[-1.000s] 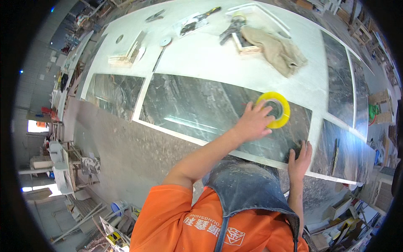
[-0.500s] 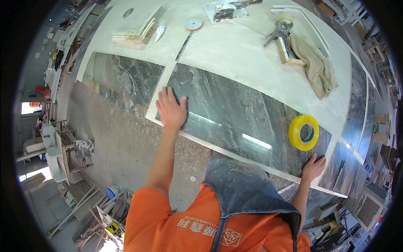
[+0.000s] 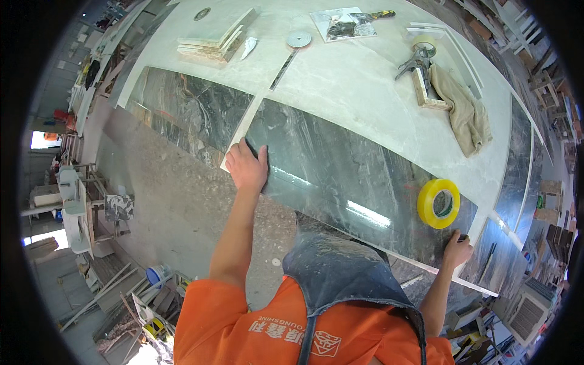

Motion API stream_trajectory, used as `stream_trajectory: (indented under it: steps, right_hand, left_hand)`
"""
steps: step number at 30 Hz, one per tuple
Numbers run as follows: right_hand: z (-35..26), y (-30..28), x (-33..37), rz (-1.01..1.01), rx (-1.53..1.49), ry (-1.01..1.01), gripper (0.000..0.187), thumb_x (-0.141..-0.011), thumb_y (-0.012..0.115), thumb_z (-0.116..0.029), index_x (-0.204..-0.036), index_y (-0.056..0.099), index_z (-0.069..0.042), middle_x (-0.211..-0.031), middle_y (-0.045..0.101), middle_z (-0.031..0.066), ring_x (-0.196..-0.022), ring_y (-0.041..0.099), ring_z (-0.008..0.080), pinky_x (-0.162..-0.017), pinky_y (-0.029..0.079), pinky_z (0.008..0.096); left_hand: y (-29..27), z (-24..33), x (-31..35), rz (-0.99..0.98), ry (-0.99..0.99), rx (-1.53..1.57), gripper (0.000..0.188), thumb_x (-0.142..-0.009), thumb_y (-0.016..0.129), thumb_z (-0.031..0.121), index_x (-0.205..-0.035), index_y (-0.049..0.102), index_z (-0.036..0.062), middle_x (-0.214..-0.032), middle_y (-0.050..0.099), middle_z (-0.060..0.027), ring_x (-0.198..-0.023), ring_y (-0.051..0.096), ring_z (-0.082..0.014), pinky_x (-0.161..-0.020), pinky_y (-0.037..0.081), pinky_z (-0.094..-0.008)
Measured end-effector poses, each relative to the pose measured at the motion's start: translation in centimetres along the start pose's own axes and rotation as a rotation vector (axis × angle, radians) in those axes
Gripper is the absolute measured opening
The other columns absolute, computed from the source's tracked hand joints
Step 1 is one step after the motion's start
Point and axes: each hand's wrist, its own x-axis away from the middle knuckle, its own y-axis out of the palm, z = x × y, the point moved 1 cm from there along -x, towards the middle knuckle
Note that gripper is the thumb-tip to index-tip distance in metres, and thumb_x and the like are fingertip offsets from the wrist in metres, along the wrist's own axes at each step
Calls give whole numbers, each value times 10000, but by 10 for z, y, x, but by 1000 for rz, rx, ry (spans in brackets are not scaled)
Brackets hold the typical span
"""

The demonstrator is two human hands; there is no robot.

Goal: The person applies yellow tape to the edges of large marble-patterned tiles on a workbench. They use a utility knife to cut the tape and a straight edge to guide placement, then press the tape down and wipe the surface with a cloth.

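A long dark marble-patterned slab (image 3: 328, 158) lies across the near part of a white table (image 3: 350, 85), its near long side overhanging the white border. My left hand (image 3: 246, 169) is at the slab's near left corner, fingers bent at its end and thumb over the top; the fingertips are partly hidden. At the near right corner, my right hand (image 3: 457, 249) closes on the edge. A yellow tape roll (image 3: 428, 211) rests on the slab close to my right hand. Another dark patterned piece (image 3: 188, 106) lies to the left, past a white strip.
Beyond the slab are a round metal disc (image 3: 298, 39), stacked white strips (image 3: 210, 47), a scraper (image 3: 374, 16) on a tile, a clamp (image 3: 417, 63) and a tan cloth (image 3: 465, 112). More dark panels (image 3: 514, 158) flank the right side. Scrap and a bucket (image 3: 157, 275) sit lower left.
The slab has shifted toward me, covering much of the white front border, and the tape roll has moved with it. My left fingers, flatter before, are now bent. The view has shifted slightly.
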Motion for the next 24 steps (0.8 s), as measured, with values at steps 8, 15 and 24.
stream_trajectory:
  steps: [8,15,24]
  right_hand:
    - [-26,-23,9,-148,-237,146,399,-867,639,-382,-898,699,11,-969,692,274,-906,657,437,-835,509,568]
    - [-32,-30,15,-133,-168,215,506,-863,678,-429,-1097,654,18,-1131,624,249,-1087,595,409,-910,511,530]
    - [14,-26,42,-60,-490,-11,486,-844,681,-286,-1246,629,-17,-1158,612,211,-1116,571,394,-945,468,509]
  left_hand:
    - [0,-4,-4,113,113,-29,551,-929,704,372,-1260,637,-65,-1182,655,-262,-1130,590,-446,-977,455,-547]
    - [37,-45,-17,202,208,-316,655,-1033,508,577,-1319,641,3,-1196,672,-214,-1053,643,-425,-892,523,-525]
    - [26,-27,-16,279,159,-430,644,-1020,505,595,-1291,662,32,-1133,692,-188,-995,683,-399,-815,548,-537]
